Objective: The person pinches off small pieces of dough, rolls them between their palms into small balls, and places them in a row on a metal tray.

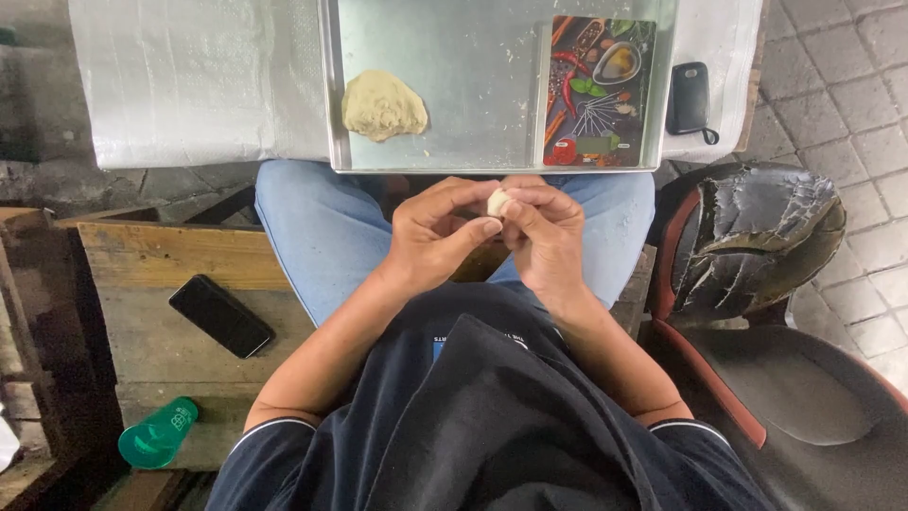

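Both hands meet above the lap, just below the near edge of the tray (445, 95). The left hand (437, 232) and right hand (547, 237) pinch one small dough piece (497, 202) between their fingertips; most of the piece is hidden by the fingers, so its shape cannot be made out.

On the tray, a larger dough lump (383, 105) lies at the left. A rectangular board (600, 92) printed with spices and vegetables in red, green and dark tones lies at the right. The tray rests on a white cloth (199, 80); its far edge is cut off by the frame. A dark key fob (688, 97) lies on the cloth right of the tray.

On the wooden bench (161, 331), left of the person, lies a black phone (220, 315), screen dark. A green cup (157, 435) lies on its side near the bench's front edge; its printed mark is too small to make out. A worn chair (766, 284) stands at the right, partly cut off.
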